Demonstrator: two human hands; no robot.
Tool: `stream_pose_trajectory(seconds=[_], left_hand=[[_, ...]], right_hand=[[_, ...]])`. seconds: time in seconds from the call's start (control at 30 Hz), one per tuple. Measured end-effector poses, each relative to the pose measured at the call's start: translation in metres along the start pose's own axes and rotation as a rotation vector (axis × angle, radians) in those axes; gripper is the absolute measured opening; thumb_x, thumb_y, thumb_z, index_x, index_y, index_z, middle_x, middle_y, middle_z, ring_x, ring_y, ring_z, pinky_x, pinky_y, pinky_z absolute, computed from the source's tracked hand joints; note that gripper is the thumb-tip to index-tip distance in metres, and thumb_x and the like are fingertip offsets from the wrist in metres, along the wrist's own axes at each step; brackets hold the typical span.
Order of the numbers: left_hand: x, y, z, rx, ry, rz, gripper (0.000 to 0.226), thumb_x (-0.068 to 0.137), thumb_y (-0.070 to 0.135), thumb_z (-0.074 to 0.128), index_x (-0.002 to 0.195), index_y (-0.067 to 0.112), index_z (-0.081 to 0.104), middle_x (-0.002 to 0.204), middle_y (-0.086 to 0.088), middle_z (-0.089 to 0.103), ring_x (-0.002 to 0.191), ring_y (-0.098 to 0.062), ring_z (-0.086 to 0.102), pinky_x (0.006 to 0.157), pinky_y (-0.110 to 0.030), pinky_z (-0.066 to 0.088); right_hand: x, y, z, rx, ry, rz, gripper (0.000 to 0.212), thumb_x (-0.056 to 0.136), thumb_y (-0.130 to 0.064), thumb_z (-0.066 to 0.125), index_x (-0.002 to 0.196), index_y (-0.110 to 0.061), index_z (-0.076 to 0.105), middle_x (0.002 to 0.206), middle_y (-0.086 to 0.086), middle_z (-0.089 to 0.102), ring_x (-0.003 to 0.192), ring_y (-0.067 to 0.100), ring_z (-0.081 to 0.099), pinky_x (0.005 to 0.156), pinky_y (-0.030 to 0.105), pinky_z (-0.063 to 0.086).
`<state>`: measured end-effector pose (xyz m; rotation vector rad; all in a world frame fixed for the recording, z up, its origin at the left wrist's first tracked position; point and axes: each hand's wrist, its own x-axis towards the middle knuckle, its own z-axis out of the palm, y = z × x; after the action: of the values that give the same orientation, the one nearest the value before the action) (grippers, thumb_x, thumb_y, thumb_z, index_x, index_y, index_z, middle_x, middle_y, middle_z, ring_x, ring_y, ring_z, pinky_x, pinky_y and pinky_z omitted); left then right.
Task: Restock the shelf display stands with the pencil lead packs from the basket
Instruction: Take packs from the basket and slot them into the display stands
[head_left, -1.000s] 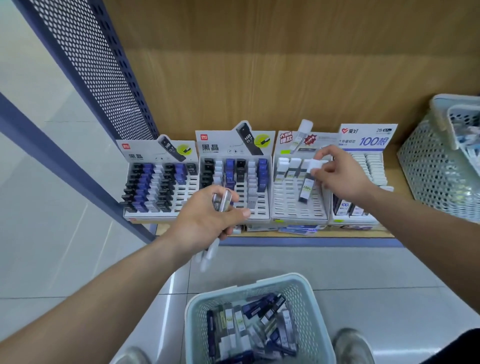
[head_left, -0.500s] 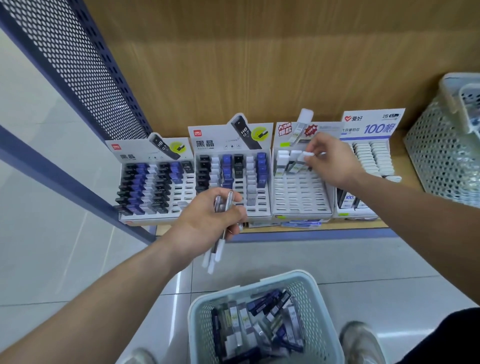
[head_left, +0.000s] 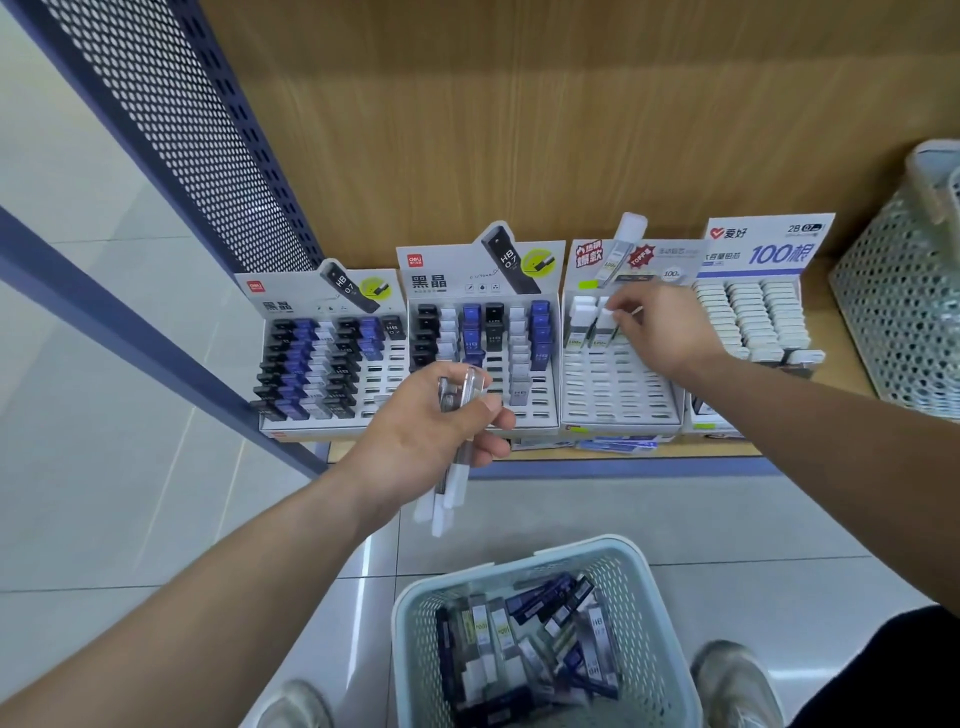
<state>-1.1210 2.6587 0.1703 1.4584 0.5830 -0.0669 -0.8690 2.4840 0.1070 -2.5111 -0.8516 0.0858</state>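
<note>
My left hand (head_left: 434, 426) grips a small bundle of clear pencil lead packs (head_left: 451, 483) with white caps, held in front of the second display stand (head_left: 483, 291). My right hand (head_left: 657, 327) reaches to the top row of the third, mostly bare white stand (head_left: 618, 400) and pinches a white-capped pack (head_left: 605, 317) sitting in a slot there. A pale green basket (head_left: 410, 623) on the floor below holds several lead packs (head_left: 530, 639).
The far-left stand (head_left: 322, 374) is almost full of black and blue packs. The far-right stand (head_left: 753, 322) holds rows of white packs. A white mesh basket (head_left: 904, 312) sits on the shelf at right. A perforated blue panel (head_left: 171, 119) bounds the left. My shoes flank the floor basket.
My right hand carried a pack from mid-stand up to the top row of the third stand. My left hand stayed in place with its bundle.
</note>
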Motion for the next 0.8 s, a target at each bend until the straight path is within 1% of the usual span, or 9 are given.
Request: stream_pose_trajectory(seconds=[0.07, 0.13, 0.23, 0.33, 0.37, 0.43, 0.53, 0.67, 0.8], left_hand=[[-0.004, 0.002, -0.002, 0.000, -0.006, -0.006, 0.018, 0.101, 0.012, 0.060, 0.119, 0.009, 0.056, 0.091, -0.006, 0.079, 0.074, -0.021, 0.075, 0.068, -0.027, 0.061], [-0.008, 0.004, -0.004, -0.006, -0.008, -0.012, 0.018, 0.101, 0.010, 0.059, 0.119, 0.008, 0.057, 0.095, -0.008, 0.079, 0.079, -0.024, 0.077, 0.068, -0.027, 0.061], [-0.014, 0.008, -0.005, -0.025, -0.015, -0.008, 0.020, 0.101, 0.009, 0.059, 0.121, 0.004, 0.056, 0.096, -0.011, 0.078, 0.085, -0.026, 0.077, 0.067, -0.026, 0.060], [-0.020, 0.012, 0.001, -0.035, -0.033, 0.017, 0.024, 0.101, 0.009, 0.059, 0.123, 0.004, 0.053, 0.098, -0.014, 0.078, 0.087, -0.028, 0.077, 0.071, -0.029, 0.063], [-0.023, 0.014, 0.004, -0.031, -0.048, 0.029, 0.024, 0.101, 0.010, 0.060, 0.124, 0.006, 0.053, 0.100, -0.016, 0.077, 0.089, -0.029, 0.077, 0.074, -0.031, 0.063], [-0.028, 0.018, 0.010, -0.019, -0.092, 0.056, 0.025, 0.101, 0.009, 0.059, 0.125, 0.006, 0.053, 0.105, -0.020, 0.076, 0.091, -0.030, 0.076, 0.077, -0.032, 0.063], [-0.038, 0.024, 0.017, -0.010, -0.157, 0.099, 0.031, 0.101, 0.009, 0.059, 0.131, 0.005, 0.051, 0.109, -0.018, 0.075, 0.093, -0.029, 0.076, 0.074, -0.029, 0.062], [-0.049, 0.029, 0.022, -0.034, -0.238, 0.132, 0.030, 0.102, 0.013, 0.056, 0.130, 0.005, 0.052, 0.103, -0.018, 0.077, 0.090, -0.029, 0.077, 0.070, -0.028, 0.060], [-0.055, 0.030, 0.018, -0.068, -0.184, 0.097, 0.025, 0.105, 0.020, 0.051, 0.127, 0.008, 0.053, 0.099, -0.018, 0.077, 0.083, -0.032, 0.077, 0.067, -0.033, 0.063]], right_hand=[[0.000, -0.006, -0.003, -0.056, -0.028, -0.006, 0.019, 0.098, -0.014, 0.056, 0.106, -0.012, 0.073, 0.101, 0.011, 0.072, 0.089, 0.029, 0.067, 0.077, 0.036, 0.054], [-0.003, -0.018, -0.012, -0.037, -0.028, 0.024, 0.019, 0.097, -0.018, 0.058, 0.104, -0.011, 0.075, 0.105, 0.012, 0.071, 0.091, 0.029, 0.067, 0.081, 0.039, 0.055], [-0.023, -0.055, -0.032, 0.307, -0.007, 0.098, 0.014, 0.097, -0.021, 0.063, 0.101, -0.016, 0.075, 0.099, 0.001, 0.072, 0.084, 0.014, 0.067, 0.080, 0.030, 0.053], [-0.055, -0.104, -0.048, 0.626, -0.313, 0.032, 0.014, 0.099, -0.019, 0.060, 0.098, -0.017, 0.074, 0.091, 0.003, 0.074, 0.077, 0.009, 0.071, 0.068, 0.023, 0.056], [-0.065, -0.117, -0.051, 0.664, -0.403, 0.001, 0.016, 0.100, -0.018, 0.058, 0.101, -0.019, 0.074, 0.092, 0.002, 0.075, 0.078, 0.010, 0.071, 0.066, 0.022, 0.056], [-0.082, -0.136, -0.055, 0.684, -0.471, -0.042, 0.018, 0.102, -0.017, 0.056, 0.105, -0.022, 0.073, 0.091, -0.001, 0.073, 0.078, 0.012, 0.070, 0.068, 0.024, 0.056], [-0.095, -0.147, -0.065, 0.664, -0.453, -0.083, 0.016, 0.100, -0.013, 0.061, 0.102, -0.020, 0.075, 0.090, -0.005, 0.072, 0.077, 0.009, 0.065, 0.073, 0.029, 0.057], [-0.109, -0.144, -0.082, 0.692, -0.482, -0.070, 0.016, 0.101, -0.012, 0.059, 0.095, -0.018, 0.073, 0.086, -0.005, 0.070, 0.079, 0.010, 0.064, 0.076, 0.035, 0.057], [-0.120, -0.137, -0.088, 0.827, -0.325, 0.087, 0.016, 0.105, -0.014, 0.049, 0.095, -0.012, 0.061, 0.083, 0.004, 0.068, 0.068, 0.013, 0.067, 0.065, 0.028, 0.058]])
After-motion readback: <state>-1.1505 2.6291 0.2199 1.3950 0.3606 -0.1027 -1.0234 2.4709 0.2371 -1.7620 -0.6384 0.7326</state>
